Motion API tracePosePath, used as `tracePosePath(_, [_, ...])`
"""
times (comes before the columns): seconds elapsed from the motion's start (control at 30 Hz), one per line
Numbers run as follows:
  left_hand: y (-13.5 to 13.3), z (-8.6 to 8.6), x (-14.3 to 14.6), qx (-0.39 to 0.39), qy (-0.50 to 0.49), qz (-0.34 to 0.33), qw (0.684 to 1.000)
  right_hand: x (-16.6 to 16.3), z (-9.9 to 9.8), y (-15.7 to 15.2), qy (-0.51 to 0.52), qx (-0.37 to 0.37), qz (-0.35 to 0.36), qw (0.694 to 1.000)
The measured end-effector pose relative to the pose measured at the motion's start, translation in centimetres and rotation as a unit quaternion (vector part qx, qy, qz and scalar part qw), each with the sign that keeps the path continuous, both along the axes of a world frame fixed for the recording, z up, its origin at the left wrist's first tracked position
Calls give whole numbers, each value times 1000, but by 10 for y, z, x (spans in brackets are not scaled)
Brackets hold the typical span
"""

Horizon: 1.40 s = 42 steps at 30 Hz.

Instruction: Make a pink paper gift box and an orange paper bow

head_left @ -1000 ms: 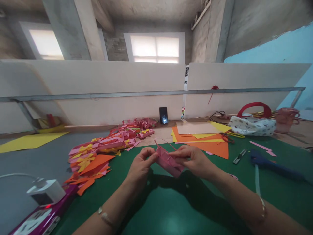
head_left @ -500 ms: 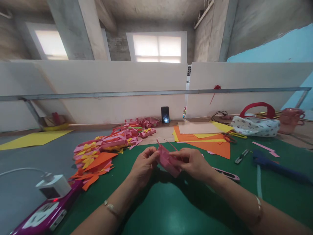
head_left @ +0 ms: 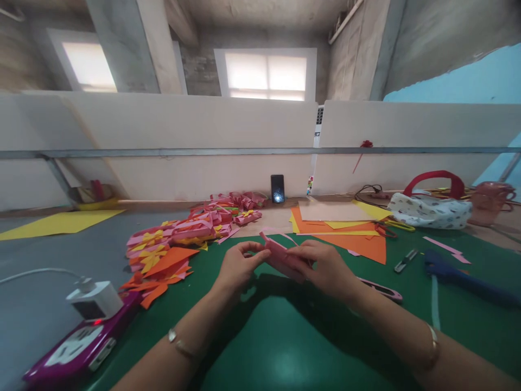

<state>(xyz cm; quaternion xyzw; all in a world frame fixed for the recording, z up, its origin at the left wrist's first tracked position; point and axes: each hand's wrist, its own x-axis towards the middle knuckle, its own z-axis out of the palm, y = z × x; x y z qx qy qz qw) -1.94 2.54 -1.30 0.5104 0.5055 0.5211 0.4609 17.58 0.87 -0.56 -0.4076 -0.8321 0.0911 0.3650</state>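
A folded piece of pink paper (head_left: 280,257) is held between my two hands above the green mat (head_left: 260,336). My left hand (head_left: 243,266) pinches its left end between thumb and fingers. At the other end, the fingers of my right hand (head_left: 323,266) grip the paper and cover part of it. A thin pink strip sticks up from its upper left. Left of my hands lies a heap of pink, orange and yellow paper pieces (head_left: 191,228), some shaped like flowers. Just right of my right hand, a pink-edged cutter (head_left: 385,291) is partly hidden by my forearm.
Orange paper sheets (head_left: 366,247) lie beyond my right hand. A small cutter knife (head_left: 406,261) and a blue glue gun (head_left: 468,278) are at right, near a white bag (head_left: 429,210). A purple power strip (head_left: 77,347) with a white charger sits front left. A phone (head_left: 277,188) stands at the back.
The pink paper has been turned from a steep slant to a flatter one, and my hands have shifted around it. The whole view has moved slightly.
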Motion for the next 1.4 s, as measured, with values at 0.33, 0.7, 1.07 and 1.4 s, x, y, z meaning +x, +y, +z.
tracePosePath(0.33, [4,-6,2,45,-19,-87,995,11,4,11,-19,-10,-6,1000])
tracePosePath(0.7, [-6,1,4,142,71,79,984,10,3,11,-70,-36,-4,997])
tracePosePath(1.07, [-19,7,9,348,544,78,759,7,-2,4,-156,19,3,988])
tracePosePath(1.4, [1,-3,1,246,447,-57,858,53,74,-25,-73,66,-76,992])
